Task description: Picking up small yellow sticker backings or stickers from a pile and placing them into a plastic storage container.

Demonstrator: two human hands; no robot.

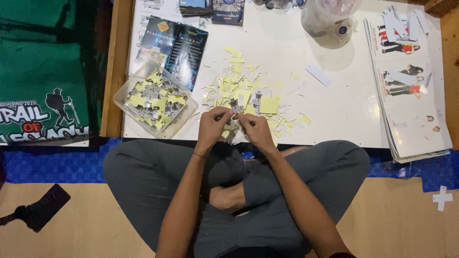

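Both hands pinch one small sticker at the near edge of the white table.

The left hand (213,125) and right hand (254,130) meet fingertip to fingertip, each closed narrowly on the sticker (235,106), held just above the table (334,105) edge over the crossed legs. Yellow and white paper scraps (239,81) lie just beyond the hands. A clear tray (125,91) of cut stickers sits to the left, a dark leaflet (174,45) behind it, magazines (411,95) at the far right.
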